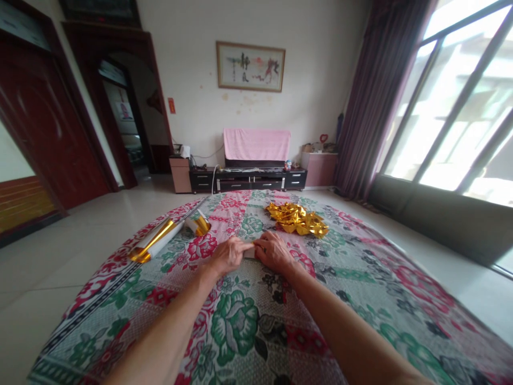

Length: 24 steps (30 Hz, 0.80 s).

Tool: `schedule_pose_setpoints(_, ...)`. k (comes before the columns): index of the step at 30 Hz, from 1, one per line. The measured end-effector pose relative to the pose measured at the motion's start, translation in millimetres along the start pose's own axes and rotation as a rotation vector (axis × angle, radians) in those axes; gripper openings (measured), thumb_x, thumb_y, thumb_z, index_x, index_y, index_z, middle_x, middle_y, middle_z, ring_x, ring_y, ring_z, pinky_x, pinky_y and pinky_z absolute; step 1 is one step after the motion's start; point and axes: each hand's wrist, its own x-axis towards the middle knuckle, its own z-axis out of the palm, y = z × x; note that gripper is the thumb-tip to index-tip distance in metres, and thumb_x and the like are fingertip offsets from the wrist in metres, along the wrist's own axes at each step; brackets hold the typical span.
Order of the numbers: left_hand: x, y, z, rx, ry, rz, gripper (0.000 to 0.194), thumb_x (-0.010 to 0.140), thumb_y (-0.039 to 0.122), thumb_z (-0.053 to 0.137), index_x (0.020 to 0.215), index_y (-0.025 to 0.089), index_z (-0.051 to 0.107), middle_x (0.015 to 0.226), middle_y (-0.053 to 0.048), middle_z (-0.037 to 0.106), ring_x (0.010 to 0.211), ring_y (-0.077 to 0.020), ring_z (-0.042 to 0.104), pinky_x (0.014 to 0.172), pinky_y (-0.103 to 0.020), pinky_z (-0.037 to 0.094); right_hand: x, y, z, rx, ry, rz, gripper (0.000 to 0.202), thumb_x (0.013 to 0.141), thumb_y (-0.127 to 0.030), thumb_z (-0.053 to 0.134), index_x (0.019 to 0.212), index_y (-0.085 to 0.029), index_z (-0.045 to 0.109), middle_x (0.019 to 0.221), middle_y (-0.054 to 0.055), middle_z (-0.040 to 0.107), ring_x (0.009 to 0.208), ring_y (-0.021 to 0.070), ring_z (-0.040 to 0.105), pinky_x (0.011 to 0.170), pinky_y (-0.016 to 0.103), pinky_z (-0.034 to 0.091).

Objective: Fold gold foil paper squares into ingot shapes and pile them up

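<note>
A flowered cloth (352,321) in red, green and grey covers the round table across the foreground, with a purple curtain (372,80) by the window to the right. By the far wall a low black cabinet (204,179) stands below a pink towel (256,144) and a framed picture (251,67). On the table, a heap of gold foil (296,218) lies just beyond the right hand (274,250), and a long gold-and-white roll (158,240) lies left of the left hand (230,254). A shorter roll (199,225) sits beside it. Smallest is a pale piece of paper (249,251) at the table's middle, held between both hands, fingers bent in close on it.
</note>
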Motion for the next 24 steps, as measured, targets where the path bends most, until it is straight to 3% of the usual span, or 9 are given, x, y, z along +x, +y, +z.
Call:
schedule_pose_setpoints(5,-1.7,-9.9,2.7,-0.1,0.164,-0.133,0.038,0.074,0.008,0.042,0.103,0.02,0.065,0.075,0.0,0.068,0.075,-0.0134,0.06,0.078,-0.026,0.048,0.6,1.2,2.1,-0.008,0.017,-0.016,0.026,0.087,-0.029,0.043,0.095,-0.024,0.067,0.093,0.005,0.053,0.086,0.0148,0.049,0.081,0.027,0.035)
schedule_pose_setpoints(8,-1.1,-17.3,9.2,-0.068,0.222,-0.07,0.043,0.068,0.003,0.043,0.102,0.018,0.065,0.093,-0.003,0.067,0.088,-0.0146,0.058,0.086,-0.029,0.047,0.8,2.8,3.3,-0.006,0.019,-0.026,0.026,0.087,-0.029,0.043,0.098,-0.024,0.067,0.093,0.005,0.054,0.086,0.0149,0.049,0.082,0.027,0.035)
schedule_pose_setpoints(14,4.2,-23.2,21.2,-0.048,0.147,0.073,0.045,0.068,0.0,0.04,0.1,0.019,0.066,0.109,-0.003,0.063,0.099,-0.0155,0.055,0.092,-0.034,0.045,0.6,5.4,2.7,0.013,0.013,-0.035,0.026,0.087,-0.027,0.043,0.101,-0.024,0.064,0.096,0.005,0.054,0.088,0.015,0.049,0.083,0.028,0.036)
schedule_pose_setpoints(24,6.2,-14.0,22.4,-0.006,0.05,0.059,0.043,0.071,0.003,0.04,0.104,0.018,0.064,0.117,-0.004,0.06,0.103,-0.0169,0.052,0.094,-0.033,0.042,8.9,13.9,10.8,0.11,0.106,0.05,0.02,0.082,-0.018,0.048,0.097,-0.018,0.06,0.094,0.005,0.055,0.089,0.0145,0.051,0.082,0.025,0.039)
